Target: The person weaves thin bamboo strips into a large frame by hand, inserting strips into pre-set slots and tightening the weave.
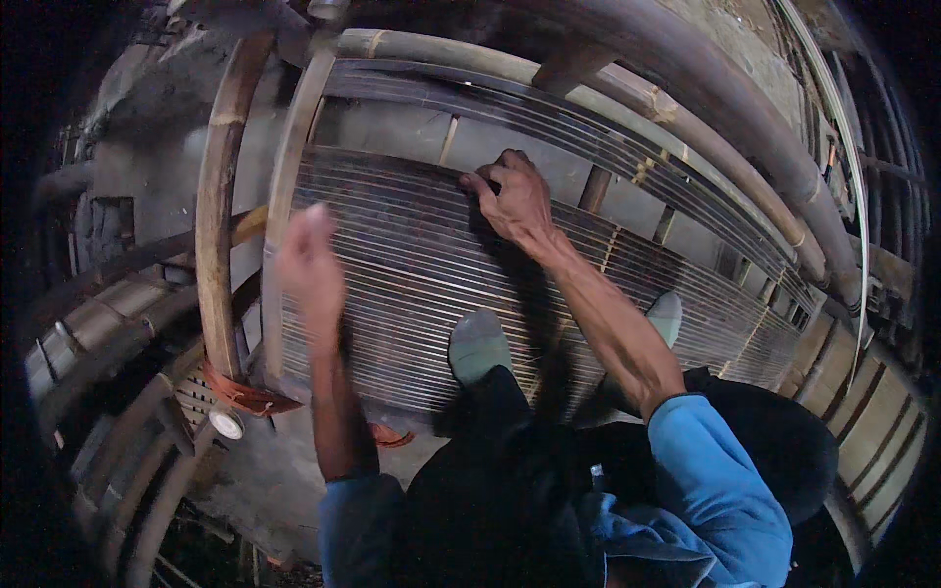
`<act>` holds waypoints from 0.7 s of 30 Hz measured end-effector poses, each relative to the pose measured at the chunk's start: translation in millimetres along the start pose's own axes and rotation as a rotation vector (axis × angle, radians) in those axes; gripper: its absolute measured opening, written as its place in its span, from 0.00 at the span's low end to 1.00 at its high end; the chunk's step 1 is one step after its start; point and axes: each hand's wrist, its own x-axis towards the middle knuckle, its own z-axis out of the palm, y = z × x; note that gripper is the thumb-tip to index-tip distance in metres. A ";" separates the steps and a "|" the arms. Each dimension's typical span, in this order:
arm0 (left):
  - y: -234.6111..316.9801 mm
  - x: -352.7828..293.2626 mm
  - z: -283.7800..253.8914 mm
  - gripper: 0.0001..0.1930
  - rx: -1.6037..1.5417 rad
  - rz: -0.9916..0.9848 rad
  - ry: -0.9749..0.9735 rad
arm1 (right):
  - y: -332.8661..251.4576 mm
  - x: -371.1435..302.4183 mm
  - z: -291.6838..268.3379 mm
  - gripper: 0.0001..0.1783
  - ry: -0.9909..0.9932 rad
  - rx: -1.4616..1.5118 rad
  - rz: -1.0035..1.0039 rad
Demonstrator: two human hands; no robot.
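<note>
A wide panel of thin, closely set slats or strips [412, 265] lies in front of me, crossed by a few pale bands. At its far edge is my right hand [515, 196], fingers curled and thumb against the forefinger; whatever they pinch is too small to make out. My left hand [314, 265] is raised near the panel's left end, beside an upright wooden bar [292, 196]. Motion smears its fingers. Both my feet, in grey-green socks [479, 345], rest on the slats. Beyond a gap runs a second, narrower band of strips [470, 98].
Thick bamboo poles [725, 88] frame the far side. A bamboo post [221, 206] stands at the left, with orange-brown cloth [245, 392] tied round its foot. A small round white object [226, 423] sits beside it. Bamboo slatting [872, 431] lies at the right.
</note>
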 end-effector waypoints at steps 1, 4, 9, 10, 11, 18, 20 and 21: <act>6.3 -5.8 -34.6 0.17 0.042 -0.030 0.080 | -0.8 0.1 0.6 0.18 0.029 0.027 -0.032; -33.2 -20.2 -140.7 0.18 0.041 -0.134 0.390 | 5.1 0.5 0.8 0.18 0.056 0.049 -0.026; 9.3 -53.4 -301.9 0.18 -0.307 -0.231 0.787 | -7.3 9.8 7.9 0.19 -0.003 0.115 0.030; 14.3 -57.0 -318.5 0.19 -0.450 -0.196 0.784 | -3.8 13.1 3.4 0.20 -0.075 0.132 0.119; 21.8 -57.9 -331.5 0.20 -0.592 -0.167 0.767 | -0.9 15.5 -1.3 0.21 -0.143 0.150 0.211; 19.1 -38.5 -409.0 0.25 -0.983 -0.090 0.494 | -2.7 33.2 -3.0 0.24 -0.267 0.148 0.352; -0.6 -19.1 -410.9 0.24 -0.493 -0.057 0.656 | 5.7 36.2 7.6 0.25 -0.265 0.313 0.343; -11.5 -6.3 -408.2 0.23 -0.380 -0.056 0.678 | 4.3 34.2 8.4 0.25 -0.263 0.309 0.353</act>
